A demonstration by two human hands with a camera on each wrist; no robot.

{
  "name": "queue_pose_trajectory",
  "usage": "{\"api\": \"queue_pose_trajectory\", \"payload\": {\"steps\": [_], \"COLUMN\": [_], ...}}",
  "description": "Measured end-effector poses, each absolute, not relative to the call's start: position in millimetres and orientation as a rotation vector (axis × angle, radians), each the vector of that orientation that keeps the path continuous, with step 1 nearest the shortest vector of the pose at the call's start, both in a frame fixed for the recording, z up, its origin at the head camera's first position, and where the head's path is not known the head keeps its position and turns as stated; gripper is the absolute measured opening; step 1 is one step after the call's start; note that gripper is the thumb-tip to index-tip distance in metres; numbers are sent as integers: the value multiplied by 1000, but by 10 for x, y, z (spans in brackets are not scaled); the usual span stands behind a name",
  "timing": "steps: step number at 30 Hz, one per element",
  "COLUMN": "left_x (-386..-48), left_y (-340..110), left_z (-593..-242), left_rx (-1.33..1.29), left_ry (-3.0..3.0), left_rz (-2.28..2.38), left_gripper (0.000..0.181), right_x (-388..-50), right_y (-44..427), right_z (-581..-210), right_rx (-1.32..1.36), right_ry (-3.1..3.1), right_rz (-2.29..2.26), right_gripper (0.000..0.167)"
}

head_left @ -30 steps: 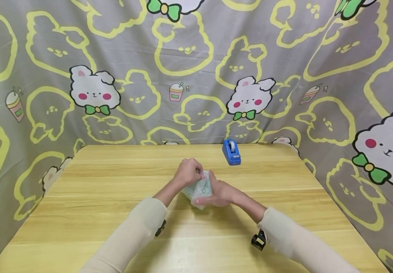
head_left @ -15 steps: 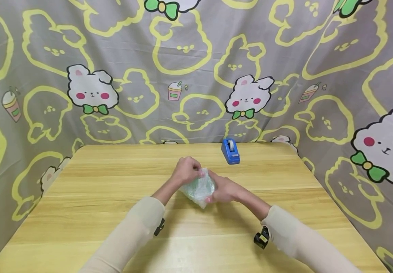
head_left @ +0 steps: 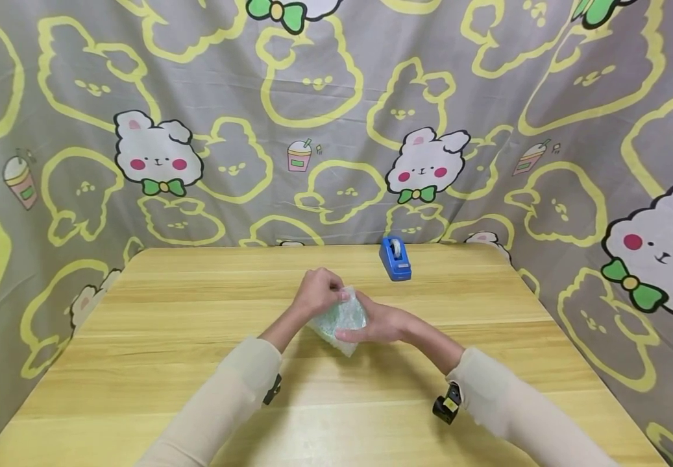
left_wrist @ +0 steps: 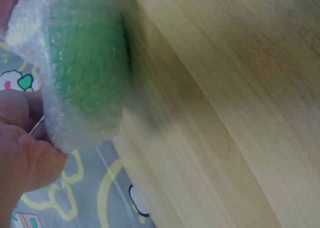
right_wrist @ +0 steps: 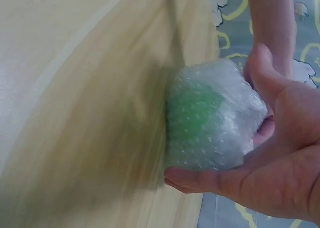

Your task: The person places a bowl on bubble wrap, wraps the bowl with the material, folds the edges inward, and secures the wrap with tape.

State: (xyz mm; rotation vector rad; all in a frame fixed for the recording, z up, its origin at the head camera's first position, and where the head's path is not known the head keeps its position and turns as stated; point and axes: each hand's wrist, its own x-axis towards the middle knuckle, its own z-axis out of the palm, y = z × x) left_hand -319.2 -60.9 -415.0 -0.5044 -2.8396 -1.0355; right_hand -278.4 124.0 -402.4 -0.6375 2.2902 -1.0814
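Observation:
A green object (left_wrist: 90, 63) is wrapped in clear bubble wrap (head_left: 344, 319) near the middle of the wooden table; its kind is hidden by the wrap. My left hand (head_left: 317, 292) pinches the wrap's upper edge between thumb and fingers. From the right, my right hand (head_left: 379, 322) grips the bundle, thumb lying across its near side and fingers behind it. In the right wrist view the green shows through the bubbles, with the right thumb (right_wrist: 205, 180) along one edge of the wrap.
A blue tape dispenser (head_left: 396, 259) with a roll of tape stands toward the back of the table (head_left: 208, 363), right of the hands. A grey patterned curtain (head_left: 336, 149) hangs behind the table and along its sides.
The bundle has turned slightly and my right thumb has shifted, first toward the wrap's right edge, then back across its front. My left hand keeps its pinch on the wrap.

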Motion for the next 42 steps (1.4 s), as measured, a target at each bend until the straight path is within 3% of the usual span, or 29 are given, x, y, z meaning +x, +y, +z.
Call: {"api": "queue_pose_trajectory", "payload": {"steps": [11,20,36,42], "left_x": [-3176,-3186,-3152,-3151], "left_y": [-613,-591,-523,-505], "left_z": [-4085,-4163,-4246,-4264], "left_rx": [-491,-473,-415,-286], "left_ry": [-2848,-2792,-2696,-2695], "left_rz": [-1050,-1026,-973,-1077], "left_gripper": [16,12,15,30], "right_x": [-2722,-2658,-2672,-2692], "right_y": [1200,1188,1213,1208], "right_z": [-4096,-4084,-4082,-4073], "right_rx": [-497,-492,-559,-567], "right_ry": [2521,2598,2604,2598], "right_rz": [-1062,-896,-822,-779], "right_gripper": [85,106,91,92]}}
